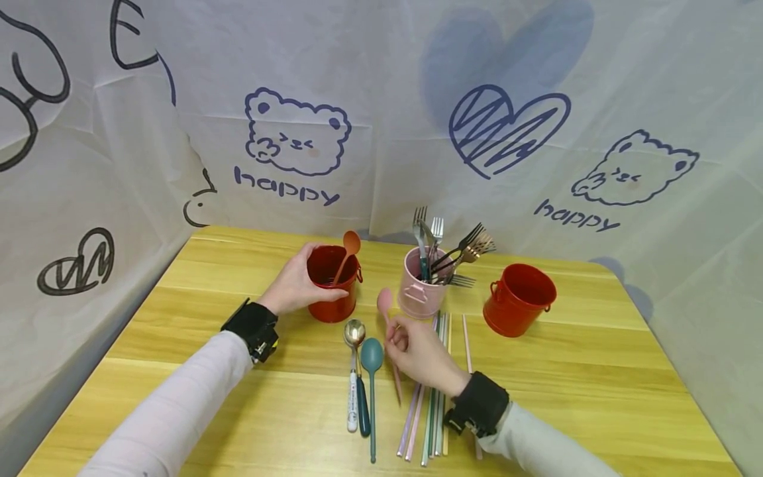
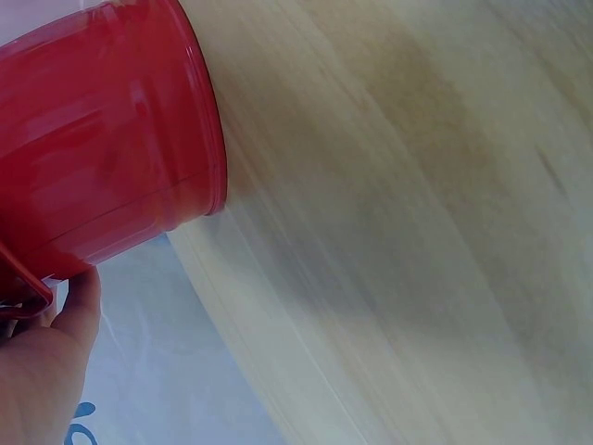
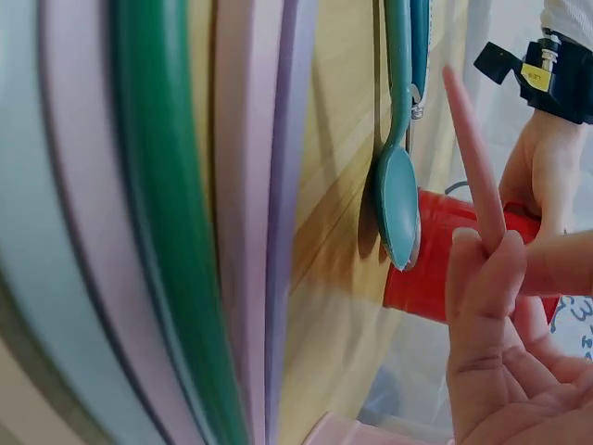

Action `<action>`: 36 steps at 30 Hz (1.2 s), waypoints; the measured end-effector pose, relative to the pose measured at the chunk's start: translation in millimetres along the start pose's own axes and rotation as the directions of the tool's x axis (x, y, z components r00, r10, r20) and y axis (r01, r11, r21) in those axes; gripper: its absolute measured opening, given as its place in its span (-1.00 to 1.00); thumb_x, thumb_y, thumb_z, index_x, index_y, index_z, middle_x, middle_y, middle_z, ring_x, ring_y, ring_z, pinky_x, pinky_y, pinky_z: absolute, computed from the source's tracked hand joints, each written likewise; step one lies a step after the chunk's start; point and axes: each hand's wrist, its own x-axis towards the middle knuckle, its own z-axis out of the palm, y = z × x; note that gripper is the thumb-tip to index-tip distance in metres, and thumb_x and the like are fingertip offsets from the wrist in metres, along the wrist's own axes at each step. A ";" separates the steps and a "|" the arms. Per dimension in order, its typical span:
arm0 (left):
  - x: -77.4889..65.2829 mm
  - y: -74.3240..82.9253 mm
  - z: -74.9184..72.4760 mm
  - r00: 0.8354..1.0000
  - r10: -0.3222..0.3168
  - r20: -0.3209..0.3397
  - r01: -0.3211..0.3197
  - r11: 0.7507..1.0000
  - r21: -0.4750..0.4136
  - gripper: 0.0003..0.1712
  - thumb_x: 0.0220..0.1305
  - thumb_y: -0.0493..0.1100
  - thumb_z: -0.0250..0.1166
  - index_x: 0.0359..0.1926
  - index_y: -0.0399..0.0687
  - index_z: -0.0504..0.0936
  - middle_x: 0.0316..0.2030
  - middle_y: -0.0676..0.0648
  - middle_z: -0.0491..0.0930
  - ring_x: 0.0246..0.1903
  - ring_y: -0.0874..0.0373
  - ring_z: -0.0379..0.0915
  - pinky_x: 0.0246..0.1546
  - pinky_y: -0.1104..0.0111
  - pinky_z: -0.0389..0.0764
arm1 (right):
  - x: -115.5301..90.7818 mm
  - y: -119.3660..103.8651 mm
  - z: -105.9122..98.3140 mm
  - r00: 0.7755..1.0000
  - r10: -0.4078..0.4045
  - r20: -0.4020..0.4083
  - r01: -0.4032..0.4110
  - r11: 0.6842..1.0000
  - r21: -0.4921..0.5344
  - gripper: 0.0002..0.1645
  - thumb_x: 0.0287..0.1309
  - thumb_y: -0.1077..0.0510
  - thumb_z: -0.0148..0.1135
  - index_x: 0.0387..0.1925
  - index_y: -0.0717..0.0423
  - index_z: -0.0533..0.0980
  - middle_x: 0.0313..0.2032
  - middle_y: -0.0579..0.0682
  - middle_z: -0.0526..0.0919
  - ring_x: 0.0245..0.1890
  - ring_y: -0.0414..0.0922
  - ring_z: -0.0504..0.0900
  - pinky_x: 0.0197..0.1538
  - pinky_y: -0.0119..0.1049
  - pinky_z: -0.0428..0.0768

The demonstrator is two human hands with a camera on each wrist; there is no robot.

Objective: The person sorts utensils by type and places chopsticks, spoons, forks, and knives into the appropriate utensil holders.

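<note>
My left hand point(image 1: 298, 283) grips the left red bucket point(image 1: 332, 311), thumb across the near side of its rim, fingers round the far side. An orange spoon point(image 1: 352, 243) leans inside that bucket. In the left wrist view the bucket point(image 2: 102, 148) fills the upper left corner, with part of the hand point(image 2: 46, 366) below. My right hand point(image 1: 423, 354) pinches a pink spoon point(image 1: 384, 301) by its handle, bowl pointing away from me. The right wrist view shows thumb and fingertips on the spoon's handle point(image 3: 477, 167), above the table.
Beside the pink spoon lie a teal spoon point(image 1: 372, 354) and a metal spoon point(image 1: 354, 333), with a dark blue handle point(image 1: 362, 407) among them. Several coloured sticks point(image 1: 428, 417) lie under my right hand. Behind stands a pink bucket point(image 1: 420, 298) of forks point(image 1: 438, 232); another red bucket point(image 1: 514, 311) stands right.
</note>
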 end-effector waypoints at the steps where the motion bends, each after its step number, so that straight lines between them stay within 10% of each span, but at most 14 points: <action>1: 0.0 0.0 -0.1 1.000 0.001 0.000 -0.001 1.000 0.002 0.01 -0.28 0.09 0.59 0.19 -0.08 0.26 0.06 -0.06 0.44 0.03 0.03 0.38 0.04 0.11 0.49 | 0.8 0.1 0.3 1.000 0.002 -0.011 -0.002 0.999 0.036 -0.86 0.05 0.35 0.21 -0.37 0.14 0.43 -0.56 -0.08 0.55 -0.59 -0.23 0.53 -0.55 -0.41 0.53; 10: -0.2 1.9 -0.1 1.000 -0.003 0.000 0.003 1.000 -0.007 0.03 -0.30 0.09 0.60 0.19 -0.08 0.27 0.05 -0.05 0.44 0.02 0.04 0.38 0.05 0.12 0.48 | 14.2 -6.0 -2.8 0.987 -0.013 -0.163 0.037 0.989 0.142 -0.59 0.04 0.42 0.27 -0.09 0.32 0.33 -0.46 0.13 0.68 -0.49 -0.07 0.64 -0.41 -0.24 0.62; 36: -0.4 1.1 -0.8 1.000 -0.013 0.014 0.013 1.000 0.010 0.04 -0.28 0.13 0.58 0.21 -0.08 0.25 0.07 -0.05 0.43 0.04 0.04 0.38 0.06 0.11 0.48 | 79.6 -83.1 -36.6 0.896 -0.079 -0.436 0.280 0.864 0.418 -0.81 0.30 0.39 0.00 -0.11 0.48 0.34 -0.26 0.37 0.50 -0.34 0.26 0.64 -0.25 0.01 0.63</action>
